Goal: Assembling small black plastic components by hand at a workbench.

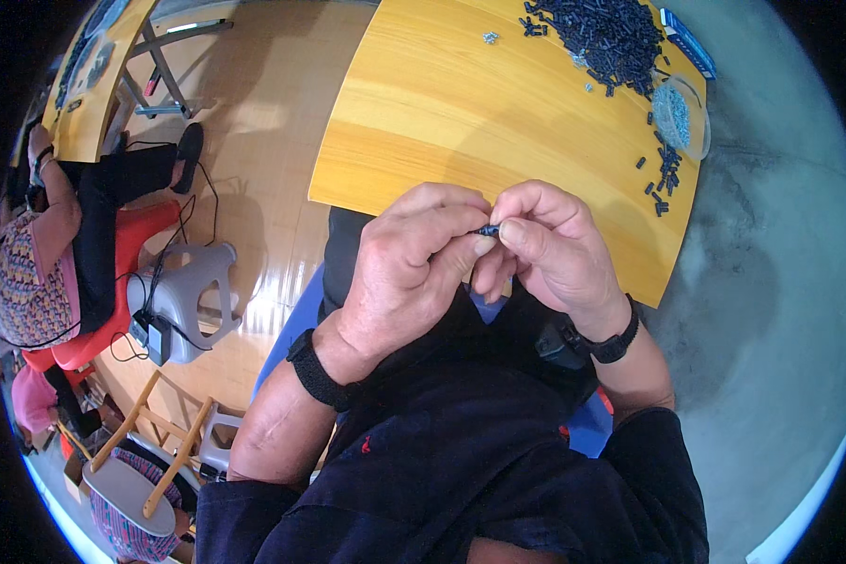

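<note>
Between my fingertips is a small black ridged cylindrical part (486,230), held over my lap near the table's front edge. My left hand (412,258) pinches its left end, with thumb and forefinger closed together. On the other end, my right hand (553,240) is closed with thumb and forefinger meeting. The fingers hide most of the part. Many similar black parts (606,38) lie heaped at the table's far right, and a looser group (665,179) trails down the right edge. A clear round dish (701,122) of small silvery pieces stands between them.
The yellow wooden table (423,113) spreads ahead, with a few small metal pieces (490,38) on it. A blue box (688,43) lies at its far right edge. On the left, a seated person (42,263) works near a grey stool (193,291) with cables and an adapter.
</note>
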`<action>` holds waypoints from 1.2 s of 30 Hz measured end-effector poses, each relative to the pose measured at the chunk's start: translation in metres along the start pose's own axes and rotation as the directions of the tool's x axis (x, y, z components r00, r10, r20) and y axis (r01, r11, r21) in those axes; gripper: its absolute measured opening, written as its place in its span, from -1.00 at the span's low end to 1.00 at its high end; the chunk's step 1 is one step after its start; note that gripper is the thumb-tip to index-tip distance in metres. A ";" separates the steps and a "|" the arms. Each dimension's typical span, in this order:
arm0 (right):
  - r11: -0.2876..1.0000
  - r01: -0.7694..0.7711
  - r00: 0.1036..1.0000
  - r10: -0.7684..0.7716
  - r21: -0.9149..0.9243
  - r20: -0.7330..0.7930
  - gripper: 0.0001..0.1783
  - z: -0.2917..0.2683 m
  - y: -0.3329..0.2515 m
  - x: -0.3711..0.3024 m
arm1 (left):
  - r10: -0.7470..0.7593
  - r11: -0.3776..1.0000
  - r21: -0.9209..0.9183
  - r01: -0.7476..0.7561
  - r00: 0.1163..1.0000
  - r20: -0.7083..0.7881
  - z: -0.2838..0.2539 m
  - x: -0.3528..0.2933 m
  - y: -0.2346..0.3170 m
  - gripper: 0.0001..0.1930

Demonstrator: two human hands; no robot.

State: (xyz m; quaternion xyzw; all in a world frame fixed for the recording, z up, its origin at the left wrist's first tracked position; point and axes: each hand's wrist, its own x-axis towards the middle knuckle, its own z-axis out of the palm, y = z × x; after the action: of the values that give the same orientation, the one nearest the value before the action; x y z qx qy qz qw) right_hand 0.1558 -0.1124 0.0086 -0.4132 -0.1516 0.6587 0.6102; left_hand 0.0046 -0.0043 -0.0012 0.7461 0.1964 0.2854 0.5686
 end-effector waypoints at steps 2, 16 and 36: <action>1.000 -0.010 1.000 0.010 0.025 0.006 -0.83 -0.002 0.000 0.000 | -0.027 0.999 -0.023 0.027 0.999 0.022 0.000 0.000 0.002 -0.82; 0.979 -0.007 0.999 0.000 0.203 0.035 -0.85 -0.006 0.011 0.000 | -0.089 0.988 -0.124 0.090 0.996 0.018 -0.003 -0.002 0.004 -0.82; 0.958 -0.029 1.000 0.030 0.285 0.001 -0.86 0.000 0.017 0.000 | -0.133 0.979 -0.152 0.136 0.991 0.029 -0.004 -0.001 -0.001 -0.88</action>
State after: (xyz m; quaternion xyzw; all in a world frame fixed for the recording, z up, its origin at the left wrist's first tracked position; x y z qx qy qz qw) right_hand 0.1437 -0.1157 -0.0035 -0.3245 -0.0481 0.6819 0.6538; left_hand 0.0013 -0.0014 -0.0019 0.6879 0.2184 0.2536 0.6441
